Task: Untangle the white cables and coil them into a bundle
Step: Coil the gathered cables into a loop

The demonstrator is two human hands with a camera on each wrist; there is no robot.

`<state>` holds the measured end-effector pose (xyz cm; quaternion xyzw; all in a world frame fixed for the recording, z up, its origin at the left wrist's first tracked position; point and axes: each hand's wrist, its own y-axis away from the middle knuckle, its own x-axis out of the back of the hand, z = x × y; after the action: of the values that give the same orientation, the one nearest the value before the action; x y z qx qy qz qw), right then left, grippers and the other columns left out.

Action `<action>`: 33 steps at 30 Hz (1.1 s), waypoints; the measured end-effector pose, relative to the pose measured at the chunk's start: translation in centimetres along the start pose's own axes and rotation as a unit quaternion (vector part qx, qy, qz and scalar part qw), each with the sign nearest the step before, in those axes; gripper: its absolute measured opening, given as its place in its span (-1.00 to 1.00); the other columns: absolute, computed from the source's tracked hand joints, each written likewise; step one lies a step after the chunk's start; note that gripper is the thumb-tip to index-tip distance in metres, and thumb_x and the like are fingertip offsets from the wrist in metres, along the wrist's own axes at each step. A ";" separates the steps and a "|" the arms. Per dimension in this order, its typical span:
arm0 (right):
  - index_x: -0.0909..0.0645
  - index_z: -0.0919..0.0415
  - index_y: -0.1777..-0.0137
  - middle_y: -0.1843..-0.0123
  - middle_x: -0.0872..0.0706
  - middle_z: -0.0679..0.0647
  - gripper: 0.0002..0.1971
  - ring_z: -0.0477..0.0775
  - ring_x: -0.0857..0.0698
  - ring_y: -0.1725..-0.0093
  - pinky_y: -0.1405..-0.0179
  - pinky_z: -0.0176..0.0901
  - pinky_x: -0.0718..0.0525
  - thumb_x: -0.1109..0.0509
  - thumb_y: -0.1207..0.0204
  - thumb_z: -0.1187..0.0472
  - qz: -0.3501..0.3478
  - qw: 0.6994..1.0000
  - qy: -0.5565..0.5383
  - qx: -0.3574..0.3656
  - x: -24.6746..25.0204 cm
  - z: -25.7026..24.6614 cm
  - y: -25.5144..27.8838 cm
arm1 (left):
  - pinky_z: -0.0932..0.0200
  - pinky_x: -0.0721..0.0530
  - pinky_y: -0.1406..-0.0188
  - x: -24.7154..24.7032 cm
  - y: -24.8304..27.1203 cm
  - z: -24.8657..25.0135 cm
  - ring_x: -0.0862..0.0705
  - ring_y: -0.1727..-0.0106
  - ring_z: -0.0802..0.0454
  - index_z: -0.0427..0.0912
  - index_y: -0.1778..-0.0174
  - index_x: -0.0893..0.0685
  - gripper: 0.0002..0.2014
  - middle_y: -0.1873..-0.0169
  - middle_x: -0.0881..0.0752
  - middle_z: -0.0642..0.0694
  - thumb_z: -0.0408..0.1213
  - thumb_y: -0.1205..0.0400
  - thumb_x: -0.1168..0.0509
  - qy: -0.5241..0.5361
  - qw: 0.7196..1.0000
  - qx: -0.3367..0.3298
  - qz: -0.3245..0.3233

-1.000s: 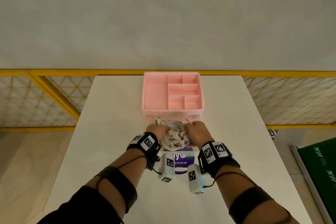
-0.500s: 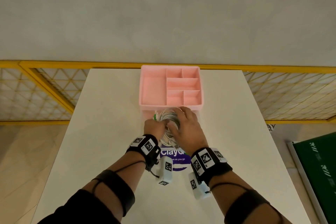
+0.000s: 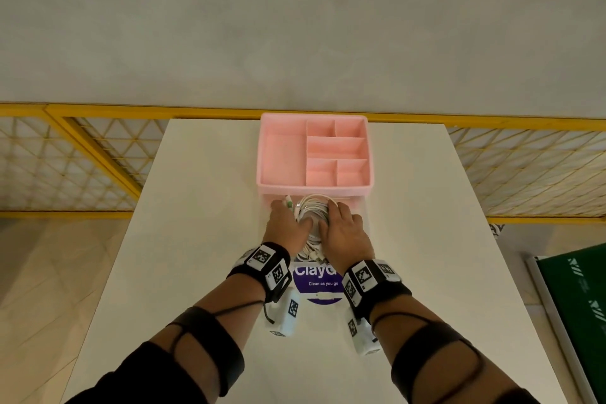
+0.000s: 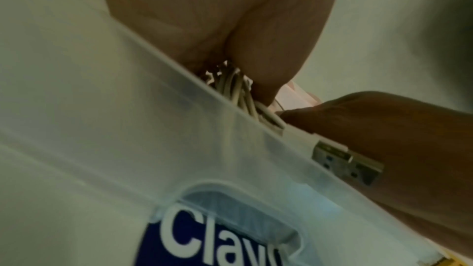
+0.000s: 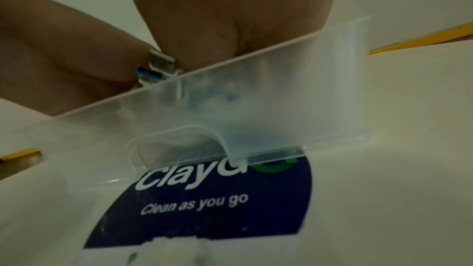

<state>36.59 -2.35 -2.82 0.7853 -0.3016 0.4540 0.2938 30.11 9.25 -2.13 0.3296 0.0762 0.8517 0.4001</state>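
Note:
The coiled bundle of white cables (image 3: 315,210) sits in the clear drawer (image 3: 364,210) pulled out from the front of the pink organizer (image 3: 282,157). My left hand (image 3: 284,223) grips the coil's left side, and its thumb and fingers pinch the strands (image 4: 240,96). On the coil's right side, my right hand (image 3: 342,227) curls its fingers over the top. A metal USB plug (image 4: 348,163) sticks out at the near end between the hands, also seen in the right wrist view (image 5: 158,66). The drawer's front wall (image 5: 256,98) hides the lower coil.
The white table (image 3: 196,239) carries a blue sticker (image 3: 323,285) just in front of the drawer. The pink organizer's top compartments hold nothing. A yellow mesh railing (image 3: 82,157) runs behind and beside the table, and a green board (image 3: 577,298) lies at the right.
Both hands carried the coil forward towards the organizer and down into the clear drawer. The right hand shifted from the coil's side to lie over its top.

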 end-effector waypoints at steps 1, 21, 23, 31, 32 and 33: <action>-0.22 0.18 -0.64 -0.49 -0.42 0.15 -0.49 0.31 -0.50 -0.30 -0.15 0.20 -0.64 -0.01 -0.76 -0.03 0.003 1.000 0.010 -0.005 -0.1 -0.1 -0.2 | 0.19 -0.54 0.14 0.2 0.0 -0.3 -0.69 -0.03 -0.11 -0.30 -0.48 -0.25 -0.42 -0.19 -0.65 -0.22 -0.22 -0.64 -0.37 -0.009 1.000 -0.009 -0.009; -0.31 0.08 -0.66 -0.66 -0.33 -0.03 -0.30 0.01 -0.36 -0.56 -0.53 -0.17 -0.37 -0.33 -0.60 -0.22 0.033 0.987 -0.072 0.139 2.5 2.7 4.1 | -0.10 -0.68 -0.18 -1.2 0.5 -1.4 -0.52 -0.37 -0.32 -0.44 -0.64 -0.07 -0.19 -0.45 -0.34 -0.33 0.07 -0.70 -0.24 -0.291 0.947 -0.114 0.078; -0.28 0.12 -0.68 -0.68 -0.33 0.01 -0.24 0.00 -0.31 -0.62 -0.56 -0.24 -0.26 -0.34 -0.59 -0.24 0.016 0.989 -0.052 0.136 1.9 2.8 4.1 | -0.12 -0.66 -0.24 -0.9 1.0 -1.8 -0.50 -0.41 -0.34 -0.44 -0.65 -0.11 -0.18 -0.51 -0.31 -0.36 0.07 -0.69 -0.27 -0.269 0.949 -0.142 0.079; -0.46 0.29 -0.55 -0.52 -0.50 0.15 -0.43 0.20 -0.41 -0.51 -0.50 0.00 -0.47 -0.37 -0.65 -0.02 0.009 0.991 -0.013 0.129 1.2 1.8 3.5 | -0.11 -0.46 -0.53 0.9 3.1 -4.1 -0.25 -0.66 -0.34 -0.39 -0.71 -0.16 -0.30 -0.66 -0.21 -0.37 -0.08 -0.74 -0.21 -0.303 0.905 -0.291 0.069; -0.46 0.27 -0.55 -0.53 -0.49 0.14 -0.44 0.20 -0.39 -0.51 -0.50 -0.02 -0.44 -0.37 -0.65 -0.02 0.005 0.992 -0.010 0.126 1.2 1.7 3.4 | -0.14 -0.50 -0.50 1.2 3.4 -4.1 -0.31 -0.61 -0.33 -0.35 -0.68 -0.26 -0.34 -0.61 -0.30 -0.35 -0.10 -0.72 -0.23 -0.329 0.890 -0.303 0.084; -0.46 0.26 -0.55 -0.53 -0.47 0.12 -0.45 0.20 -0.38 -0.51 -0.49 -0.04 -0.42 -0.36 -0.65 -0.01 0.001 0.993 -0.008 0.121 1.2 1.7 3.2 | -0.18 -0.57 -0.45 1.5 3.6 -4.2 -0.40 -0.52 -0.31 -0.32 -0.65 -0.33 -0.38 -0.52 -0.39 -0.31 -0.12 -0.69 -0.26 -0.346 0.879 -0.314 0.099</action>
<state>35.60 -5.93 -1.81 0.8182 -0.2474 0.4814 0.1938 24.58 8.51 -3.20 0.4660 -0.3718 0.6978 0.3971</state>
